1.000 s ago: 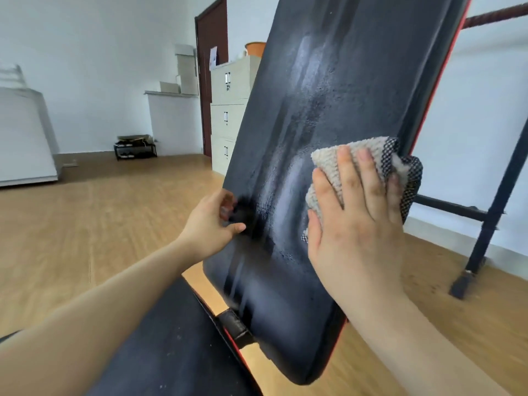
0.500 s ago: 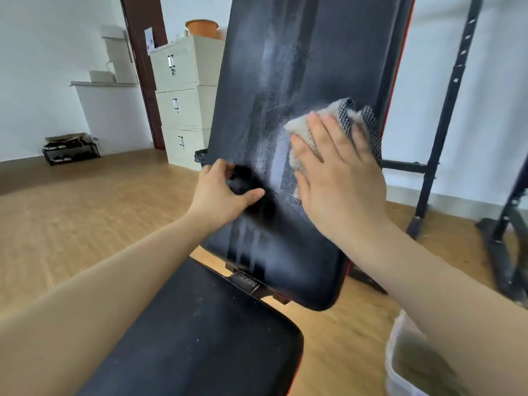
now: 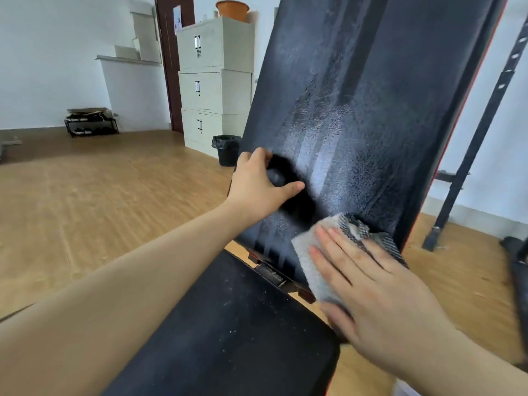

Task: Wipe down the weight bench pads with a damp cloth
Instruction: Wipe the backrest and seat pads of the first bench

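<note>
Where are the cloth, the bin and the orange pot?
cloth [image 3: 353, 227], head view, its checkered mesh corner.
bin [image 3: 227, 152], head view, its black side wall.
orange pot [image 3: 232, 11], head view, its front wall.

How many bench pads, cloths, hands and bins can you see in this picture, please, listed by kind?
Bench pads: 2, back pad and seat pad
Cloth: 1
Hands: 2, left hand and right hand
Bin: 1
Total: 6
</note>
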